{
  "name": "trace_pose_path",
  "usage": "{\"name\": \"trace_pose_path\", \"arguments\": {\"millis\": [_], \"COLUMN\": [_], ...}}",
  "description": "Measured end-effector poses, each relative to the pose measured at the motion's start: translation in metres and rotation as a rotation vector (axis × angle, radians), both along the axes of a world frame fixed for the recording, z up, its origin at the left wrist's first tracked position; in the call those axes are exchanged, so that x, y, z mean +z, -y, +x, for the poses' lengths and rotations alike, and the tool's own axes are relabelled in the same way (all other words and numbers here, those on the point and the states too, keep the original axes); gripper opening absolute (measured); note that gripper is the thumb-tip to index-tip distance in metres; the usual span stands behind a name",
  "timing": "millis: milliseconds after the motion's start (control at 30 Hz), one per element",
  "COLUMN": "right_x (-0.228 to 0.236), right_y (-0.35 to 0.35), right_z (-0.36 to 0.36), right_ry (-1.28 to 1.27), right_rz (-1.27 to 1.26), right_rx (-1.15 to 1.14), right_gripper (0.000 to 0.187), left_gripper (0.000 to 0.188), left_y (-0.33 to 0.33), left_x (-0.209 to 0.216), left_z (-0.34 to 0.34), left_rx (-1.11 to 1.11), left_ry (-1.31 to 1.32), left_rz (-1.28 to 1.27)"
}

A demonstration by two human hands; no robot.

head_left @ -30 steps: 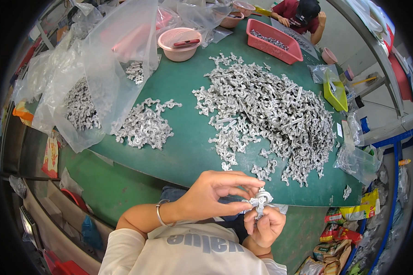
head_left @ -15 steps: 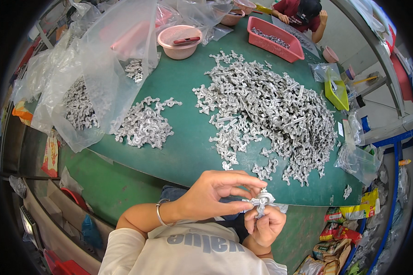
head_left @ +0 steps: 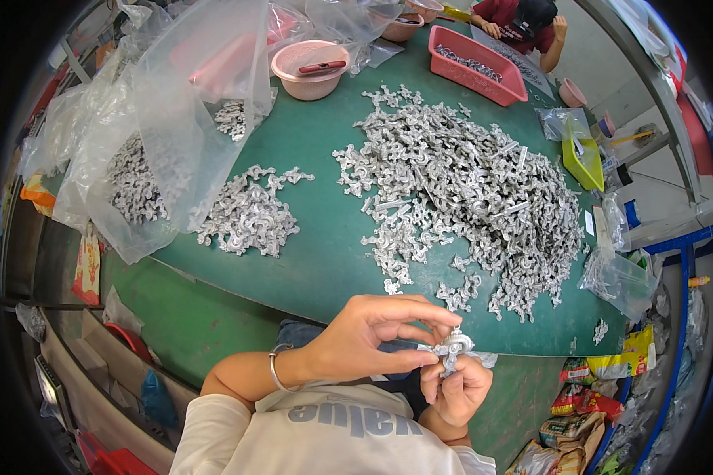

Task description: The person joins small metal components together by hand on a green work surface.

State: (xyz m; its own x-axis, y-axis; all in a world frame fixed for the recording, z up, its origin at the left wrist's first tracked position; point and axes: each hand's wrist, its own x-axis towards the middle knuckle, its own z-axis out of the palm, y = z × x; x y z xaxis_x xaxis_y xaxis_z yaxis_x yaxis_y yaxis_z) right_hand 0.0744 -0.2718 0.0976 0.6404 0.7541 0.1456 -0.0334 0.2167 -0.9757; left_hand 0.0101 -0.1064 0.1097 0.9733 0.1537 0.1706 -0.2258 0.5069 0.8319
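Observation:
Between my two hands, just off the table's near edge, is a small silvery metal casting with a rounded middle and knobbed arms. My left hand reaches across from the left, thumb and fingertips pinching the casting's upper and left sides. From below, my right hand grips its lower end between thumb and curled fingers. A large heap of similar castings lies on the green table beyond my hands. A smaller pile of castings lies to the left.
Clear plastic bags with more castings cover the table's left side. A pink bowl with a red-handled tool and a red tray of parts stand at the back. A lime-green bin is at right. Another person sits at the far end.

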Motion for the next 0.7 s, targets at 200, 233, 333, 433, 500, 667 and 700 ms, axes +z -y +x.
{"name": "trace_pose_path", "arguments": {"millis": [200, 233, 333, 433, 500, 667, 700], "right_x": [0.0022, 0.0023, 0.0028, 0.0036, 0.0047, 0.0033, 0.0029], "right_y": [-0.0015, -0.0015, -0.0010, -0.0015, -0.0021, -0.0031, -0.0033], "right_z": [0.0011, 0.0006, 0.0009, 0.0017, 0.0020, 0.0013, 0.0014], "right_ry": [0.000, -0.016, -0.048, -0.046, -0.031, -0.038, -0.038], "right_rz": [-0.012, -0.019, -0.041, -0.057, -0.060, -0.057, -0.057], "right_rx": [0.045, 0.051, 0.074, 0.093, 0.092, 0.083, 0.083], "right_gripper": [0.029, 0.027, 0.023, 0.021, 0.021, 0.020, 0.020], "left_gripper": [0.036, 0.035, 0.033, 0.031, 0.030, 0.029, 0.029], "left_y": [0.0002, 0.0005, -0.0007, -0.0005, -0.0005, -0.0002, -0.0002], "left_x": [-0.0009, -0.0008, -0.0022, -0.0035, -0.0048, -0.0059, -0.0060], "left_z": [0.0014, 0.0015, 0.0016, 0.0011, 0.0014, 0.0008, 0.0008], "left_rx": [-0.026, -0.028, -0.055, -0.069, -0.071, -0.069, -0.070], "left_ry": [0.000, -0.002, 0.011, -0.003, -0.003, -0.015, -0.015], "left_rz": [-0.049, -0.053, -0.064, -0.090, -0.093, -0.123, -0.135]}}
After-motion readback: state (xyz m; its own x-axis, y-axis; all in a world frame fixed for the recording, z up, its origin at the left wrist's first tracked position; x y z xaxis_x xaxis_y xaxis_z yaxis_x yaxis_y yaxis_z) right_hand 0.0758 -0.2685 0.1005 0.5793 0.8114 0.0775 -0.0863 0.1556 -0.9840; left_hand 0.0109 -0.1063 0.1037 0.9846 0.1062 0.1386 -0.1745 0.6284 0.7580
